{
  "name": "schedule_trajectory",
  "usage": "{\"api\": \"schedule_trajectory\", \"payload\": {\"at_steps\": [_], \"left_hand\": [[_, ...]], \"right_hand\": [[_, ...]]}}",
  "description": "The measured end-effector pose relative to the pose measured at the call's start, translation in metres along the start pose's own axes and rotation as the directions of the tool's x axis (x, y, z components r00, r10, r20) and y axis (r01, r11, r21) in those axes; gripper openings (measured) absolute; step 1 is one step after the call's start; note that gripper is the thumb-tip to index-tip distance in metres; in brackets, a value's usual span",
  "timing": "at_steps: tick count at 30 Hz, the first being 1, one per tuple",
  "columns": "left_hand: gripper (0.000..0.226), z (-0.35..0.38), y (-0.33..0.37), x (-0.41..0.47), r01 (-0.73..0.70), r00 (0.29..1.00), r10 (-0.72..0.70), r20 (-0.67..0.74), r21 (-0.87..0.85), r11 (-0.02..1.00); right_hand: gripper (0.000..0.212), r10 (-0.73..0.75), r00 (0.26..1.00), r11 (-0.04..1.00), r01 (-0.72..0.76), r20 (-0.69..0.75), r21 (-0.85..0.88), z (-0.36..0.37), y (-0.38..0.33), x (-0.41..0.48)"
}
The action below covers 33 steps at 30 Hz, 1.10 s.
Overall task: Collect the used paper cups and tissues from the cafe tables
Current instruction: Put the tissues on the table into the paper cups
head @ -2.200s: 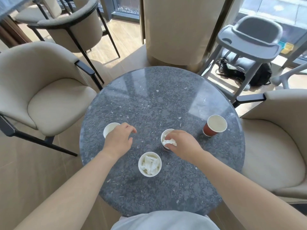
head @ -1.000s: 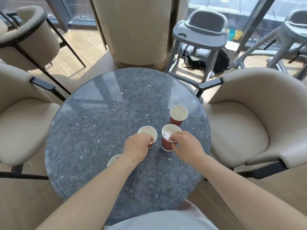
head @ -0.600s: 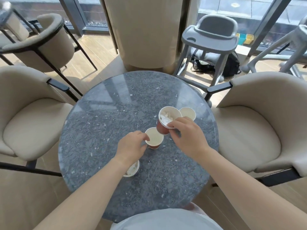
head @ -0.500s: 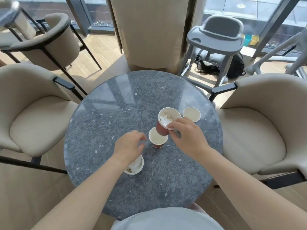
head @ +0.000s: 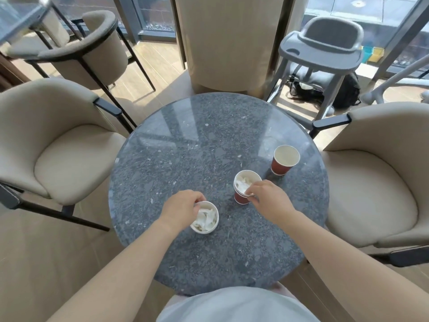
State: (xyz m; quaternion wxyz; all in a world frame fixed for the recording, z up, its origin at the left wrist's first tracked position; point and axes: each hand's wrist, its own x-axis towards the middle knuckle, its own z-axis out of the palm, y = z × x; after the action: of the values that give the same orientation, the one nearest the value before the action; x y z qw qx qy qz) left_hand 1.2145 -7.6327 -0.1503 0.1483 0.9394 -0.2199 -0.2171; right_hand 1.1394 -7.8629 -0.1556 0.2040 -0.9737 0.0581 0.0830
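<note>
On the round grey stone table stand red paper cups. Two of them are nested into a stack with crumpled tissue in the top cup; my right hand pinches its near rim. A single cup holding tissue stands to the left, and my left hand grips its left rim. An empty red cup stands alone near the right edge of the table.
Beige armchairs stand left and right of the table. Behind it are a wide beige column and a grey high chair with a black bag under it. Another armchair is at far left.
My right hand lowered the tissue cup into the empty cup, making a stack. My left hand let go of that empty cup and took hold of the near tissue cup.
</note>
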Motion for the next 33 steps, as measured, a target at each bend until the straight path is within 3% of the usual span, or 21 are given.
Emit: {"api": "schedule_trajectory", "payload": {"at_steps": [9, 15, 19, 29, 33], "left_hand": [[0.016, 0.005, 0.022, 0.017, 0.077, 0.981, -0.097, -0.170, -0.121, 0.990], [0.016, 0.015, 0.050, 0.025, 0.053, 0.966, -0.109, -0.234, -0.236, 0.970], [0.019, 0.020, 0.066, 0.034, 0.075, 0.963, -0.159, -0.217, -0.352, 0.933], [0.031, 0.030, 0.088, 0.052, 0.121, 0.974, -0.200, -0.104, -0.507, 0.853], [0.047, 0.034, 0.091, 0.053, 0.028, 0.990, -0.082, -0.116, -0.406, 0.914]], "right_hand": [[0.013, 0.102, 0.994, 0.994, -0.103, -0.045, -0.024, 0.001, 0.019, -0.008], [0.018, 0.089, 0.989, 0.996, -0.088, -0.119, 0.011, -0.008, 0.034, -0.013], [0.034, 0.083, 0.994, 0.997, -0.083, -0.077, 0.002, -0.010, 0.042, -0.013], [0.045, 0.007, 1.000, 0.998, -0.006, -0.024, 0.055, -0.011, 0.050, -0.016], [0.037, 0.001, 0.999, 0.999, 0.000, -0.037, 0.034, -0.013, 0.053, -0.016]]}}
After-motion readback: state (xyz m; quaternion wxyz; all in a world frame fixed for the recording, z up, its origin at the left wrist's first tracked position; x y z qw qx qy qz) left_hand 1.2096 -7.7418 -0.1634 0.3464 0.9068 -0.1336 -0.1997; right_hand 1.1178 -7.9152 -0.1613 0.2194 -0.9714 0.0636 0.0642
